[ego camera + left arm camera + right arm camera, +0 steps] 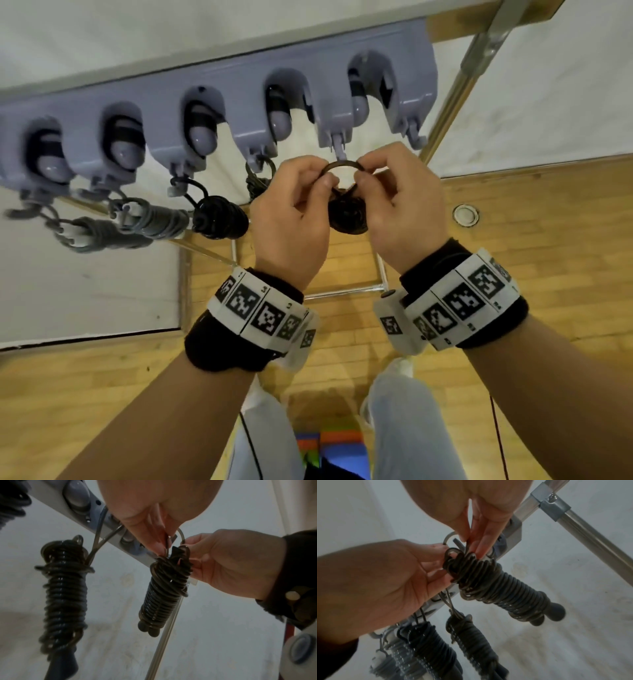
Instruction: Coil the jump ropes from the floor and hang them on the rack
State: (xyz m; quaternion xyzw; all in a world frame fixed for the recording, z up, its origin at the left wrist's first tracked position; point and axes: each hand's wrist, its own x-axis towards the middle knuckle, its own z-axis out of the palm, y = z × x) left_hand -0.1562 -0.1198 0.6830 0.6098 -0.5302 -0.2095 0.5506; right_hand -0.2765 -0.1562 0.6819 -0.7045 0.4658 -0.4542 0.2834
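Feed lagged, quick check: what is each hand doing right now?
Left hand: pinches the loop of the coiled black jump rope.
Right hand: pinches the same loop, at the rack hook.

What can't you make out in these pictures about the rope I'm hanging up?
- Whether the loop is on the hook yet: head view, fingers cover the meeting point.
- Coiled rope in head view: mostly hidden between both hands.
- Leftmost hung ropes: head view, blurred.

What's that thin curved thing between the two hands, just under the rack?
A loop of the coiled jump rope, pinched by the left hand and right hand below a rack hook; head view.
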